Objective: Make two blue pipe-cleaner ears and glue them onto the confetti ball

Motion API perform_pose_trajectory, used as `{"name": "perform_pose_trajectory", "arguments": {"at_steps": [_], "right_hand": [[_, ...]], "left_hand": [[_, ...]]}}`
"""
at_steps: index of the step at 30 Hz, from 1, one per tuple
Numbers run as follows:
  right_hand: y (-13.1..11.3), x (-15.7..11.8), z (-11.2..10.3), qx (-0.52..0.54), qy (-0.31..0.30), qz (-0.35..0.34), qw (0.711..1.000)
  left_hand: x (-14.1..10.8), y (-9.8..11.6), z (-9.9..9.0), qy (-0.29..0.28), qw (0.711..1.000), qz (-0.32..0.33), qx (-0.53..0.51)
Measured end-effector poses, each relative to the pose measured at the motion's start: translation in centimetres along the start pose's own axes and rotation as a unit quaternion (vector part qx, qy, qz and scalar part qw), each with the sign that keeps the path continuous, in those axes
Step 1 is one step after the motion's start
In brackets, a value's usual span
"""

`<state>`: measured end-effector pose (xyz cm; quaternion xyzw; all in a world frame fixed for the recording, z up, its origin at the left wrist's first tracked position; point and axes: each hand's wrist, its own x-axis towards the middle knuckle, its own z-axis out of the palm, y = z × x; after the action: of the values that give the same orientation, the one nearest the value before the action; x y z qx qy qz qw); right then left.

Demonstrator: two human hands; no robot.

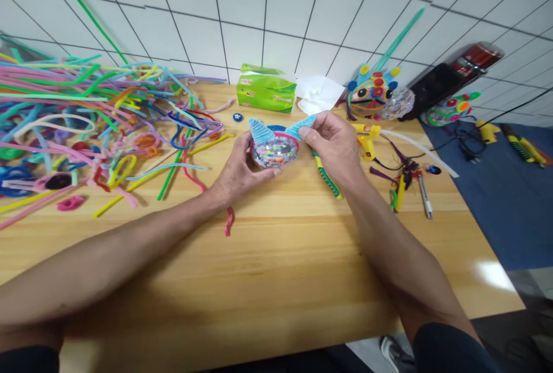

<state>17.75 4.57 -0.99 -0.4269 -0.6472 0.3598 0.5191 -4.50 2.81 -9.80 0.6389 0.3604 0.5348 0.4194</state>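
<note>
A clear round ball [275,153] filled with colourful bits sits in my left hand [237,168], whose fingers and thumb curve around its left side and front. Pink and blue bands run along the ball's upper rim. On its upper left stands a light-blue ribbed cone [260,132], like a pointed ear. A second light-blue ribbed cone [301,127] is pinched between the thumb and fingers of my right hand [332,139], its lower end against the ball's upper right. Just below my right hand lie green-and-yellow handled pliers [327,177].
Many pipe cleaners [82,125] are heaped on the left of the wooden table [259,281]. A green tissue pack [266,90] stands by the tiled wall. Rightward are a yellow glue gun [367,139], decorated figures [374,96], a dark-red bottle [458,76] and a white pen [425,197].
</note>
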Motion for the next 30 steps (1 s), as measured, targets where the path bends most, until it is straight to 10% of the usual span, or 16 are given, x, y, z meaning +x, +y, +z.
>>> {"name": "perform_pose_trajectory", "arguments": {"at_steps": [30], "right_hand": [[1.2,0.0,0.5,-0.015,-0.004,-0.017,1.0]], "left_hand": [[0.2,0.5,0.2,-0.008,0.999,-0.019,-0.045]]}}
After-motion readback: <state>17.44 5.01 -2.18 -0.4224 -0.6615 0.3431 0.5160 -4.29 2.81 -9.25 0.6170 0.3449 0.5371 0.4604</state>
